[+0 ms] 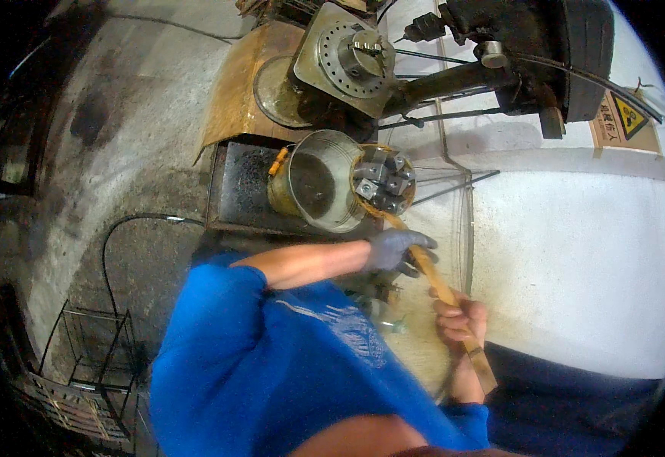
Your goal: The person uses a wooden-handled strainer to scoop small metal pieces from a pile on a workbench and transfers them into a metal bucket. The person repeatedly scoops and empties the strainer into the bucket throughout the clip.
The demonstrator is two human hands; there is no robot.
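Observation:
A long, flat yellow-brown strip [434, 280] runs slantwise from the rim of a round container to the lower right; I cannot tell whether it is wood or strap. My left hand [395, 250], in a dark grey glove, is closed around its upper part. Further down, my bare right hand [462, 320] grips the same strip, fingers wrapped round it, and the free end sticks out below. Several square metal blocks [384, 181], some showing a hole, fill the round container beyond my left hand. Beside it on the left stands a metal bucket [280, 196] with an orange-wrapped handle [277, 161].
A machine's square plate with a round chuck [364, 52] is at the top, near a brown board [233, 95]. At the upper right hangs a dark drill head [492, 53]. A white wall [568, 228] lies right; a wire-frame rack [84, 381] stands lower left.

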